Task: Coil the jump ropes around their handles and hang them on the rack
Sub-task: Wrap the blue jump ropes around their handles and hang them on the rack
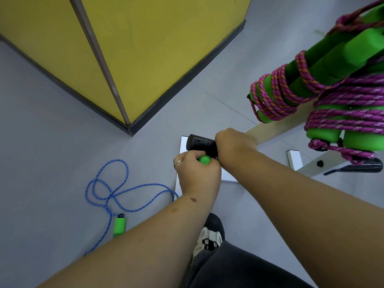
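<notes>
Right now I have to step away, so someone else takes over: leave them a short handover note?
Left hand grips a green handle. Right hand is closed around something by the black peg; what it holds is hidden.
The blue rope and its other handle lie loose on the floor.
Done: purple ropes coiled and hung on the rack.
Left: coil the blue rope, hang it.

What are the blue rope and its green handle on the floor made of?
The blue rope looks like braided cord, matte, with a white-flecked woven pattern. The green handle looks like soft matte foam with no shine, though it may be rubber or plastic.
</notes>
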A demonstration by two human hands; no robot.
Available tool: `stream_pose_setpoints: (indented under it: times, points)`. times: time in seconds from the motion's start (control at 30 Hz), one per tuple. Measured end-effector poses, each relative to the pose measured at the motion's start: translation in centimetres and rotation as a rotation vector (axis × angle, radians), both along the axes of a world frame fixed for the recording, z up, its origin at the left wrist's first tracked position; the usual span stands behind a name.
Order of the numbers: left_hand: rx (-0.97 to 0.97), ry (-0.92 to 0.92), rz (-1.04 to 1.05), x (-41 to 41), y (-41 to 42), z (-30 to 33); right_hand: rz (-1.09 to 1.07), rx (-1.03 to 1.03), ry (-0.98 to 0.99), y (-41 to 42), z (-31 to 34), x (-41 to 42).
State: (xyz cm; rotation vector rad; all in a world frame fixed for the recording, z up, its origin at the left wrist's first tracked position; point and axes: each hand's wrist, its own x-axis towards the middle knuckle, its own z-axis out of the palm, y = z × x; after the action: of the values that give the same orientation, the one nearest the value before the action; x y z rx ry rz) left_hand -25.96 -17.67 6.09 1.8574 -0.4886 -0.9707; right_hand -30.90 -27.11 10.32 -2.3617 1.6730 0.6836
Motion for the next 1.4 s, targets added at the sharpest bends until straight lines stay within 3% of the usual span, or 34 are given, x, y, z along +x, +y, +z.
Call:
stream_pose_setpoints:
  times: [0.23,0.47,0.6,0.7,0.9,1.4]
  points:
    - [-0.029,0.08,0.051,0.3,1.1,-1.7,-0.004,0.021,0.068,0.7,1.5,0.1]
    - [0.039,0.538,0.179,0.6,0.8,-1.5,-0.002,0.005,0.056,1.2,2.0,0.0]
    - [0.021,0.772,0.139,-0.5,0.0,-1.7,-0.016,0.006,0.061,1.3,2.0,0.0]
    - [0.011,0.745,0.029,-1.2,-1.0,-1.8,-0.021,0.01,0.058,1.4,2.1,-0.1]
    - [0.071,0.925,0.072,0.3,-1.6,-1.3,-0.049,0.06,0.072,1.0,2.1,-0.3]
    - [0.313,0.88,0.083,4.2,-0.9,-2.3,-0.054,0.029,0.037,0.7,2.0,-0.2]
